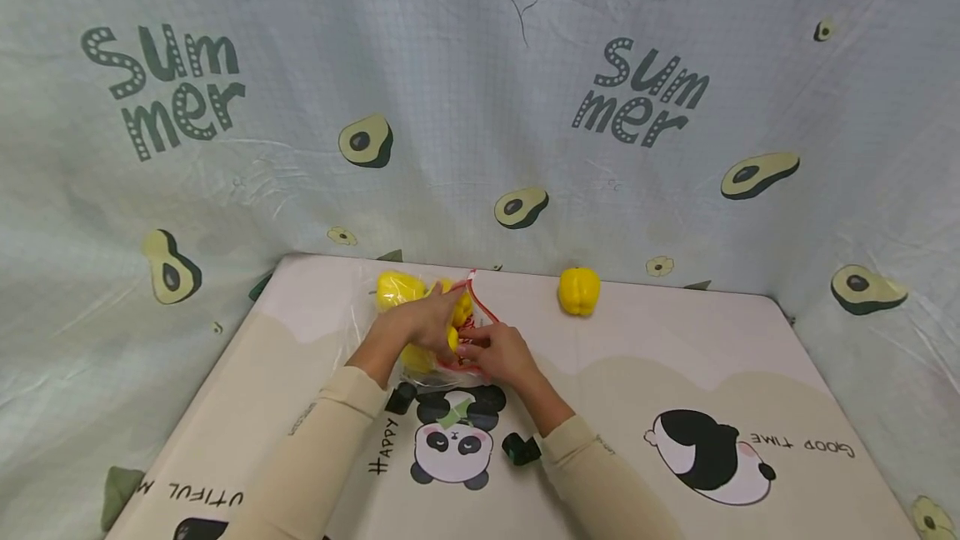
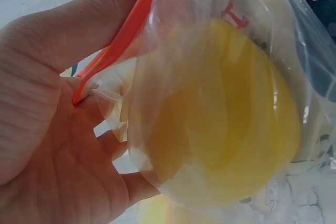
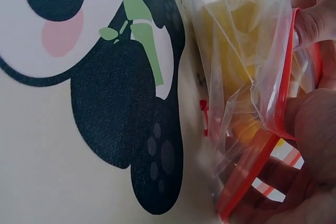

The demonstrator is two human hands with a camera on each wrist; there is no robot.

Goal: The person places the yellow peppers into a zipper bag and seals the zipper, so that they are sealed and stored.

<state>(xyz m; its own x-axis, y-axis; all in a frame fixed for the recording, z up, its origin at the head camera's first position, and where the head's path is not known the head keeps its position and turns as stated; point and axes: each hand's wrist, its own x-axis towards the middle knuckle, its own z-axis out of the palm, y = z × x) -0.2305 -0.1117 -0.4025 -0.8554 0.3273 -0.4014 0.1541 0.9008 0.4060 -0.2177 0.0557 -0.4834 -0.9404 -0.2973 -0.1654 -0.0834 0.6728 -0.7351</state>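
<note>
A clear plastic zip bag with a red-edged mouth and red print lies at the back of the table. Several yellow bell peppers show in it, one close up through the film in the left wrist view. My left hand spreads across the bag, thumb and fingers at the mouth, and holds it by the red edge; some fingertips are hidden behind film and pepper. From the right, my right hand pinches the red edge between thumb and fingers. The mouth gapes between both hands.
Another yellow bell pepper stands alone near the table's back edge, right of the bag. The pale tabletop carries printed pandas and lettering. Behind it hangs a curtain with avocado prints. Dark wrist mounts sit by both forearms.
</note>
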